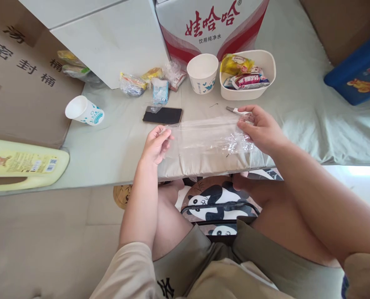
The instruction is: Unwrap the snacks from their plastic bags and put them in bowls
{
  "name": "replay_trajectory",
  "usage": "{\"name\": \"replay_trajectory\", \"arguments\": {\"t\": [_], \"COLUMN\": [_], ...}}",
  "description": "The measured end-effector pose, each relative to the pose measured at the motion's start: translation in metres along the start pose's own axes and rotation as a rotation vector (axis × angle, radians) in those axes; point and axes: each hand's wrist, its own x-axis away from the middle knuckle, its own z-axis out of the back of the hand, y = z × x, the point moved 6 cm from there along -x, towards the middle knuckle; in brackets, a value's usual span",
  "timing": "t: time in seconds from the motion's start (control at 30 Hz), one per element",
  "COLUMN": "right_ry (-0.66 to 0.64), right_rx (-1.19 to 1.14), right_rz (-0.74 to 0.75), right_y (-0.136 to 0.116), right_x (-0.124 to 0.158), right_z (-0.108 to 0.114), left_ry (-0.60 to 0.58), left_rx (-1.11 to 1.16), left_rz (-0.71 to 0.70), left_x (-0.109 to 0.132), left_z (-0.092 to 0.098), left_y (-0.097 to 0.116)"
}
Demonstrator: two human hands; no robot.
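A clear plastic bag [200, 137] is stretched out flat above the front of the cloth-covered surface. My left hand [156, 143] pinches its left end between thumb and fingers. At the other end my right hand [261, 128] is closed on the crinkled plastic. A small white tool with a grey tip, like a cutter [234, 110], pokes out by my right fingertips; whether they hold it or it lies behind them I cannot tell. Just beyond the bag lies a black phone [162, 115].
Behind stand a paper cup [203, 74], a white tub [247, 94] of wrapped snacks and several small packets [160, 89]. Another cup [84, 111] lies tipped at left, near a yellow jug [25, 162]. Boxes [213, 29] line the back; a blue container [356, 70] is at right.
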Motion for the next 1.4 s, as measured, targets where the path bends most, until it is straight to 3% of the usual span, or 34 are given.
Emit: {"name": "replay_trajectory", "arguments": {"t": [0.17,0.3,0.37,0.47,0.57,0.63,0.7,0.8,0.87,1.0,1.23,1.4], "right_ry": [0.014,-0.126,-0.278,-0.481,-0.417,-0.367,-0.478,-0.818,-0.947,-0.985,-0.977,-1.065], "right_rx": [0.044,0.163,0.332,0.754,0.975,0.880,0.735,0.692,0.740,0.759,0.759,0.732], "right_rz": [0.012,0.027,0.017,0.034,0.248,0.435,0.519,0.409,0.297,0.213,0.235,0.207], "right_y": [0.000,0.001,0.004,0.008,-0.010,-0.029,-0.038,-0.027,-0.015,-0.009,-0.010,-0.004], "right_x": [0.003,0.009,0.015,0.026,0.032,0.038,0.046,0.060,0.068,0.073,0.070,0.079], "right_z": [0.004,0.004,0.002,0.000,-0.005,-0.019,-0.041,-0.071,-0.078,-0.071,-0.071,-0.083], "left_ry": [0.038,-0.071,-0.125,-0.090,-0.070,-0.092,-0.115,-0.104,-0.078,-0.080,-0.189,-0.112], "left_rx": [0.002,0.158,0.150,0.038,-0.040,-0.057,-0.067,-0.075,-0.084,-0.129,-0.100,-0.146], "left_rz": [0.074,0.047,0.050,0.053,0.084,0.114,0.126,0.097,0.066,0.032,-0.005,-0.140], "left_x": [-0.003,-0.001,0.000,-0.002,-0.004,-0.005,-0.005,-0.006,-0.008,-0.010,-0.005,-0.005], "left_z": [0.005,0.001,-0.002,0.000,-0.002,-0.007,-0.012,-0.015,-0.015,-0.019,-0.033,-0.045], "left_y": [-0.004,-0.001,0.000,-0.002,-0.004,-0.006,-0.007,-0.006,-0.005,-0.008,-0.011,-0.008]}}
